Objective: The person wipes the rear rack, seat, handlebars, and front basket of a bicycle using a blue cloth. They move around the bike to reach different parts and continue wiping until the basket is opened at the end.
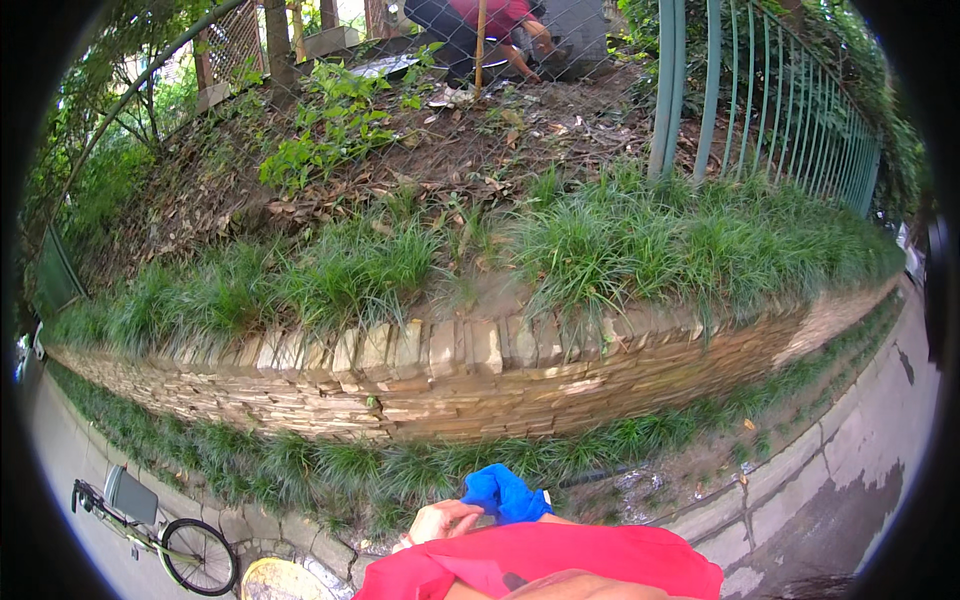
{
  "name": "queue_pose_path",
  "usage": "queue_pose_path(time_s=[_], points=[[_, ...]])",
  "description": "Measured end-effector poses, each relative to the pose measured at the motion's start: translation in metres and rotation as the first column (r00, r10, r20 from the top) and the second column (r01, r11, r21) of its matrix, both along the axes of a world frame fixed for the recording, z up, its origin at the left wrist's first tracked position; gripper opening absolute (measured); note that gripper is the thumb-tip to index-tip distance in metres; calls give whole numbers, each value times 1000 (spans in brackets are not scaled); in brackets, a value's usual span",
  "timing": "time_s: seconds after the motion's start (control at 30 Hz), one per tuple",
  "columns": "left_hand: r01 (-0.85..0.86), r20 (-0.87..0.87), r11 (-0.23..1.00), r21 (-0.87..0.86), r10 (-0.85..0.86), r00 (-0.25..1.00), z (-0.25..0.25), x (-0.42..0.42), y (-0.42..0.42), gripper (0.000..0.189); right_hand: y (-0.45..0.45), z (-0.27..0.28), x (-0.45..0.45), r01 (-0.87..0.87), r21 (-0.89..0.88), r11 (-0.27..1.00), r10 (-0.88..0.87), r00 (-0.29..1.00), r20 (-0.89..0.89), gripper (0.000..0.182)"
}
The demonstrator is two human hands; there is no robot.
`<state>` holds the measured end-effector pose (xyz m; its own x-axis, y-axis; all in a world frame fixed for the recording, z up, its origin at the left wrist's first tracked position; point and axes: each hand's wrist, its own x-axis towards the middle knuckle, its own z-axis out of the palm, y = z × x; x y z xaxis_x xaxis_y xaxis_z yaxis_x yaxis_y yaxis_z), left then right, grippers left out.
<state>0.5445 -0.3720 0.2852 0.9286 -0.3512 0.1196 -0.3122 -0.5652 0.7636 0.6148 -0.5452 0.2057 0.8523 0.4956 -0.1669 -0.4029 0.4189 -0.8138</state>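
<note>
Low in the picture, my bare left hand (441, 520) has its fingertips against the edge of a bright blue glove (501, 489). The crumpled blue fabric appears to cover my right hand (517, 504). A strip of bare wrist shows below it, and the fingers inside are hidden. Both hands are close together in front of my red shirt (540, 559). Just beyond them grows a strip of grass (397, 469) at the foot of a low stacked-stone wall (465, 401).
Above the wall, a leaf-strewn slope (450, 161) rises behind chain-link fencing (577, 67). A person (495, 30) bends there, reaching to the ground. A green metal fence (787, 105) stands right. A bicycle (196, 556) and a round yellowish lid (279, 581) are at lower left.
</note>
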Motion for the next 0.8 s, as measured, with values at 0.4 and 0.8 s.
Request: queue_pose_path(time_s=[0.4, 0.8], points=[[153, -11, 988, 32, -152, 988, -2, 24, -19, 18, -33, -24, 10, 83, 55, 995, -86, 995, 58, 20], [116, 88, 993, 28, -118, 989, -21, 22, -14, 15, -59, 36, 32, 263, 24, 964, -262, 942, 208, 24]])
